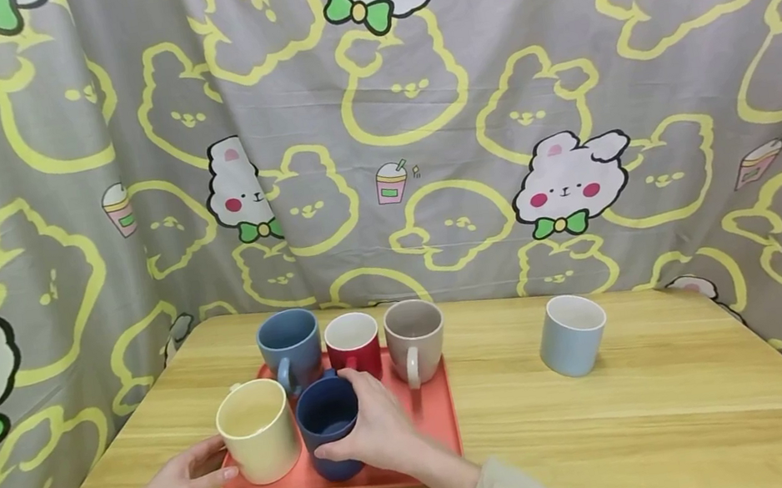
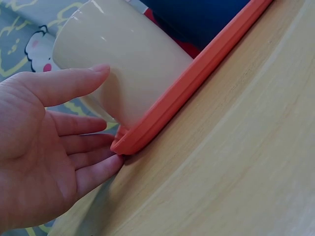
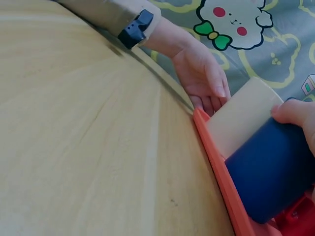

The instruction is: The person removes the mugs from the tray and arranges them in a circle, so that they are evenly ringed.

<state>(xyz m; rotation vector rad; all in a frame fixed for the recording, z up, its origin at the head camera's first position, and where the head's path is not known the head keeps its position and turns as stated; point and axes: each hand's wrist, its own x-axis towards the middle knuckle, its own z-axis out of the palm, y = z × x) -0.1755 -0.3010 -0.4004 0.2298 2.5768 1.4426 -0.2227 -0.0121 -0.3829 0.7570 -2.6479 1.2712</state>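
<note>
My right hand (image 1: 386, 429) grips a navy blue mug (image 1: 330, 457) near its rim, thumb on the near side and fingers on the far side. This mug stands at the front of a coral-red tray (image 1: 432, 425). Beside it on the left is a cream mug (image 1: 269, 446). My left hand (image 1: 178, 482) is at the tray's front left corner, fingers loosely extended around the cream mug's outer side. In the left wrist view the thumb (image 2: 83, 81) overlaps that mug and the lower fingertips meet the tray's corner.
Behind these, a blue mug (image 1: 300, 344), a red mug (image 1: 368, 357) and a grey-beige mug (image 1: 431, 346) line the tray's far side. A light blue mug (image 1: 571, 345) stands apart on the wooden table (image 1: 646, 425) to the right. A patterned curtain (image 1: 431, 103) hangs behind.
</note>
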